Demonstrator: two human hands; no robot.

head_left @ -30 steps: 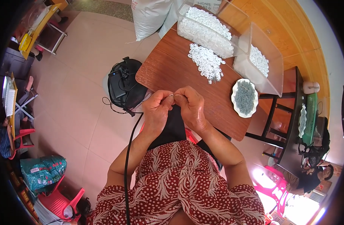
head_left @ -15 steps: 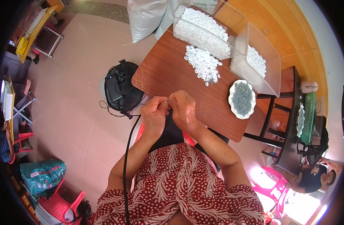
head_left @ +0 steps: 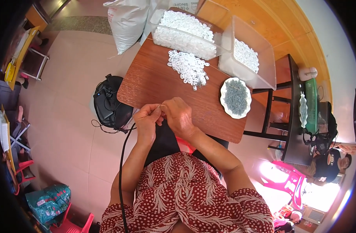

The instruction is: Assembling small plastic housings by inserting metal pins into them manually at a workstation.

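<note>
My left hand (head_left: 147,120) and my right hand (head_left: 179,115) meet at the near edge of the brown wooden table (head_left: 154,83). Together they pinch a tiny pale part (head_left: 161,106) between the fingertips; what it is I cannot tell. Beyond the hands lies a loose pile of white plastic rings (head_left: 188,66). To the right stands a white dish of small grey metal pieces (head_left: 235,97). At the far edge sit a clear tub heaped with white rings (head_left: 184,34) and a second clear tub (head_left: 248,58) with fewer white parts.
A black bag (head_left: 110,105) lies on the floor left of the table, with a black cable (head_left: 121,171) running down past my left arm. A white sack (head_left: 125,21) leans at the far left corner. A dark side table (head_left: 298,116) and another person (head_left: 329,163) are at the right.
The view has shifted slightly, so the table sits further left and higher. Both hands stay together at the table edge, working the same small part.
</note>
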